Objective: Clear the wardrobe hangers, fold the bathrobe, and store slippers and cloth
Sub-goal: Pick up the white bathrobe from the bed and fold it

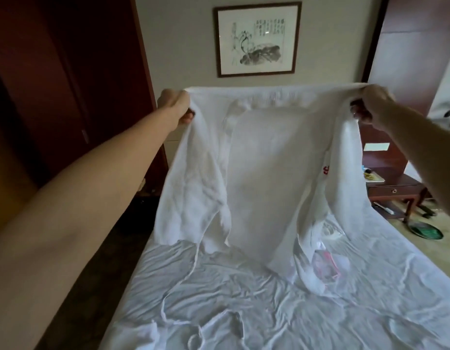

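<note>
1. A white bathrobe (256, 160) is held up, spread wide above a bed (244, 311) with a wrinkled white sheet.
2. The left hand (174, 106) grips its upper left corner, fingers curled round the cloth.
3. The right hand (370, 107) grips the upper right corner likewise.
4. The robe's hem touches the sheet.

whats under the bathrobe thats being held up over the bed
Under the raised bathrobe, held by the left hand and right hand, lies the wrinkled white bed sheet and a clear packet with pink, half covered by the hem. Anything farther back is hidden.
</note>
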### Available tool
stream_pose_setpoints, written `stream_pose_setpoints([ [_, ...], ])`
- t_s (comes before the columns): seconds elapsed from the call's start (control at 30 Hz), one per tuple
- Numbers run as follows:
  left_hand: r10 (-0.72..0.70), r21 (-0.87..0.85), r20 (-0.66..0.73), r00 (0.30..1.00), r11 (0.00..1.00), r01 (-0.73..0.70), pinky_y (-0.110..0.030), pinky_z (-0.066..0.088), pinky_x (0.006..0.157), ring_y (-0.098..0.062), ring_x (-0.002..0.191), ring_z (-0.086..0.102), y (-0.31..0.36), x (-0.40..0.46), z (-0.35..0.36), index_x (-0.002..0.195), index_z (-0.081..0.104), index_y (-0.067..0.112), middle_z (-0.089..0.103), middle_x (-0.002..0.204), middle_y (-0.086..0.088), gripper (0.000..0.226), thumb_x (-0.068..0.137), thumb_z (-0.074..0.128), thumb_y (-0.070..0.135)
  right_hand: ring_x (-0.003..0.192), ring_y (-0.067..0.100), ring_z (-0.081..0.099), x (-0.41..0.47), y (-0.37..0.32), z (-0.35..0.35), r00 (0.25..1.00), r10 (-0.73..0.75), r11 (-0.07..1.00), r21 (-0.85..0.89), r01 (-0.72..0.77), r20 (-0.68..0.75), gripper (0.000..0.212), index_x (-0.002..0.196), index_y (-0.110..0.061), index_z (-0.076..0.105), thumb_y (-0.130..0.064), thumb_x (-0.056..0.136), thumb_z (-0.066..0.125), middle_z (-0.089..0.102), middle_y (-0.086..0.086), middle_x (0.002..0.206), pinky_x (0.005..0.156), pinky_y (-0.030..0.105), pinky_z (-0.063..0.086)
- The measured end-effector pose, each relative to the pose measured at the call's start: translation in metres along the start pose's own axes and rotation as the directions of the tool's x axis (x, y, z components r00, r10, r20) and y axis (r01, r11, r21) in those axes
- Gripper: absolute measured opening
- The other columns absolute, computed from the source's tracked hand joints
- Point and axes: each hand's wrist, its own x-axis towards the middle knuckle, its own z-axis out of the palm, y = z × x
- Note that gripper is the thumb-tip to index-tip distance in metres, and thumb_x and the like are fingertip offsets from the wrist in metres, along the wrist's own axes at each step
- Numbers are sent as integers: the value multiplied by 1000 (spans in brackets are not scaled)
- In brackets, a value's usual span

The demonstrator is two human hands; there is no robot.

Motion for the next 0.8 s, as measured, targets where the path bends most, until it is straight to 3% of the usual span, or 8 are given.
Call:
stream_pose_setpoints([
  [0.2, 48, -195, 2, 999, 980, -47, -21, 49, 41, -7, 36, 58, 40, -40, -46, 82, 59, 10, 66, 63, -7, 23, 98, 44, 14, 37, 10, 47, -50, -38, -21, 1000, -17, 980, 199, 16, 6, 38, 68, -18, 58, -14, 91, 28, 59, -4, 46, 43, 20, 28],
  [0.4, 31, -293, -29, 999, 955, -38, -20, 49, 43, -6, 36, 56, 37, -68, -56, 79, 55, 12, 64, 48, 0, 22, 98, 45, 14, 41, 12, 43, -90, -32, -26, 998, -62, 951, 304, 61, -6, 40, 72, -19, 58, -19, 95, 25, 61, 0, 69, 39, 17, 26],
  [0.57, -20, -265, -19, 1000, 964, 14, -21, 47, 41, -7, 34, 54, 0, -65, -32, 80, 58, 9, 70, 67, -5, 25, 99, 42, 16, 38, 14, 45, -89, 6, -8, 995, 13, 951, 309, 19, -101, 31, 73, -19, 65, -24, 84, 36, 67, 2, 68, 41, 17, 30],
  [0.67, -88, -223, 13, 996, 971, 88, -20, 45, 38, -6, 33, 54, -42, -50, -2, 90, 68, 4, 70, 59, -2, 29, 97, 43, 19, 36, 15, 45, -73, 45, 12, 991, 82, 963, 265, -51, -106, 31, 77, -16, 68, -26, 83, 39, 69, 1, 64, 41, 17, 32],
  [0.8, -181, -161, 88, 980, 968, 193, -19, 44, 35, -4, 30, 50, -106, -29, 61, 71, 66, 7, 66, 47, 2, 39, 100, 44, 22, 41, 16, 49, -46, 113, 48, 985, 156, 958, 253, -134, -72, 29, 80, -15, 68, -27, 86, 43, 69, 5, 69, 43, 19, 34],
])
